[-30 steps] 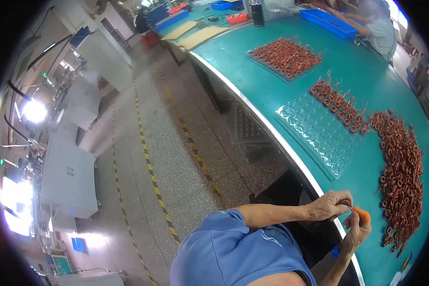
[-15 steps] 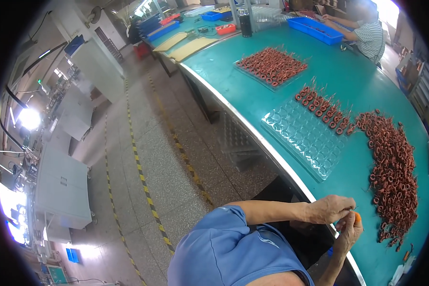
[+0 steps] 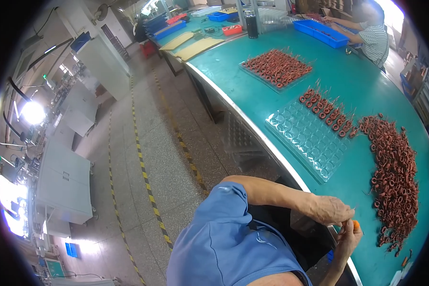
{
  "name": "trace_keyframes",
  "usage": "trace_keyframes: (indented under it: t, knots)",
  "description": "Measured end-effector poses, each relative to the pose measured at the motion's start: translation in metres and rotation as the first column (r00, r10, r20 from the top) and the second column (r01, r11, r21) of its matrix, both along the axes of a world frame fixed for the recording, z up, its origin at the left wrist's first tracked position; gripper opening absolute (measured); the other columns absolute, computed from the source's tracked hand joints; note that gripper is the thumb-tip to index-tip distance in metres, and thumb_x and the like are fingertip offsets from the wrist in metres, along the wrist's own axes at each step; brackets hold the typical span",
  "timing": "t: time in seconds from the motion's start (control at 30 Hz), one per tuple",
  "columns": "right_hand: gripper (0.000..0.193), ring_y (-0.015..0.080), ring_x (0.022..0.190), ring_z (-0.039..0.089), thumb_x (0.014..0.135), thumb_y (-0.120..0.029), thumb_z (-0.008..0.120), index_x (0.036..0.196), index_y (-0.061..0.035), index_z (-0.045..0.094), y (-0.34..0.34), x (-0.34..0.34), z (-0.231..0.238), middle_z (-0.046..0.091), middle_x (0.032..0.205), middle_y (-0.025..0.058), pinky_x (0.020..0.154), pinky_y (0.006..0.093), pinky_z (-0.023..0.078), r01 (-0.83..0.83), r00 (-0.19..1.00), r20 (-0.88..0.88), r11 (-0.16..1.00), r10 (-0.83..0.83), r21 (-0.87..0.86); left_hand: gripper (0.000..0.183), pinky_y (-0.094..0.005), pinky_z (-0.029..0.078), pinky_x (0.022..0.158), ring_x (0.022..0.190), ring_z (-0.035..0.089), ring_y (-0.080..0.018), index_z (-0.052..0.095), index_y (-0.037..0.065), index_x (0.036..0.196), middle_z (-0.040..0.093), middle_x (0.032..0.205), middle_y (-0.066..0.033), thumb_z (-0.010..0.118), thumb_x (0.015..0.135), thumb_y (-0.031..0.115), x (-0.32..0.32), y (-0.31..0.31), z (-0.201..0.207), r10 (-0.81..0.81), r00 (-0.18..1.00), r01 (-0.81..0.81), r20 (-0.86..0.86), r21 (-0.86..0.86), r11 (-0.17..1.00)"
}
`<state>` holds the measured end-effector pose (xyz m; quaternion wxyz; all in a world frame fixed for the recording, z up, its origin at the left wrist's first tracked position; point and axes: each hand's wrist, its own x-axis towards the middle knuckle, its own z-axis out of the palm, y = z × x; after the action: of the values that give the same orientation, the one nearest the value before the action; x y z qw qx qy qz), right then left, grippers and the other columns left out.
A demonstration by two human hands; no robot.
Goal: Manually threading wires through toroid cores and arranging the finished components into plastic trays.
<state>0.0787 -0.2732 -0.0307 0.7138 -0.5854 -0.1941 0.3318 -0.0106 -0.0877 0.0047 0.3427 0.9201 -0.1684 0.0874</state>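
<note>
Close together at the table's near edge, my two hands meet. My left hand [image 3: 330, 210] is closed with the fingertips pinched; what they hold is too small to make out. Just below it, my right hand [image 3: 348, 240] is wrapped round an orange-handled tool [image 3: 356, 224], whose working end I cannot see. To the right of the hands lies a large heap of reddish-brown wire-wound rings [image 3: 395, 186] with thin leads. Beyond my left hand sits a clear plastic tray [image 3: 302, 143] with round pockets, several rows of rings standing along its far side.
A second tray full of rings [image 3: 277, 69] stands farther along the green table [image 3: 219, 71]. At the far side a person in a striped shirt [image 3: 374, 43] works over a blue bin [image 3: 321, 34]. A dark tumbler [image 3: 251, 25] stands nearby. Another slim orange tool [image 3: 405, 260] lies at the lower right.
The view has shifted slightly, moving the table contents a little in the picture. My left hand has turned slightly, its fingertips lower and close to the right hand. Both hands stay closed.
</note>
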Motion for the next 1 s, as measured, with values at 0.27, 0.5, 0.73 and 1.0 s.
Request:
trace_keyframes:
  t: [0.27, 0.5, 0.73, 1.0]
  knots:
    - [0.029, 0.0055, 0.046, 0.042, 0.089, -0.027, 0.059, 0.074, -0.0027, 0.064, 0.063, -0.013, 0.064, 0.048, 0.053, -0.0026, 0.044, 0.0223, 0.031, 0.156, 0.944, 0.320, 0.965, -0.083, -0.211, 0.018, -0.0299, 0.052, 0.061, 0.069, 0.059, -0.0150, 0.048, 0.001, 0.111, 0.058, 0.085, -0.0120, 0.050, 0.096, 0.010, -0.016, 0.016, -0.005, 0.027, 0.996, -0.086, -0.082, -0.945, 0.314]
    - [0.030, 0.0068, 0.059, 0.052, 0.092, -0.028, 0.065, 0.098, 0.0013, 0.068, 0.043, 0.018, 0.052, 0.058, 0.068, 0.0000, 0.055, 0.0195, 0.041, 0.091, 0.974, 0.206, 0.996, -0.090, 0.007, 0.024, -0.0257, 0.047, 0.063, 0.067, 0.055, -0.0141, 0.035, 0.002, 0.122, 0.054, 0.081, -0.0101, 0.041, 0.101, 0.012, 0.001, 0.007, -0.003, -0.116, 0.993, 0.003, -0.029, -0.963, 0.268]
    - [0.035, 0.0072, 0.072, 0.053, 0.092, -0.020, 0.063, 0.119, 0.0011, 0.060, 0.051, 0.004, 0.047, 0.059, 0.084, 0.0013, 0.064, 0.0200, 0.043, 0.045, 0.980, 0.190, 0.993, -0.064, 0.107, 0.031, -0.0273, 0.047, 0.061, 0.067, 0.054, -0.0157, 0.047, -0.001, 0.120, 0.054, 0.079, -0.0099, 0.041, 0.103, 0.024, 0.000, 0.013, -0.004, -0.115, 0.979, -0.138, -0.168, -0.963, 0.232]
    - [0.022, 0.0080, 0.067, 0.058, 0.090, -0.017, 0.067, 0.102, 0.0015, 0.065, 0.046, -0.021, 0.033, 0.066, 0.081, 0.0035, 0.060, 0.0214, 0.048, 0.171, 0.967, 0.182, 0.984, -0.177, 0.046, 0.027, -0.0242, 0.046, 0.064, 0.068, 0.054, -0.0113, 0.047, -0.001, 0.117, 0.054, 0.078, -0.0050, 0.042, 0.103, 0.022, -0.011, -0.001, -0.013, -0.020, 0.974, -0.211, -0.227, -0.931, 0.299]
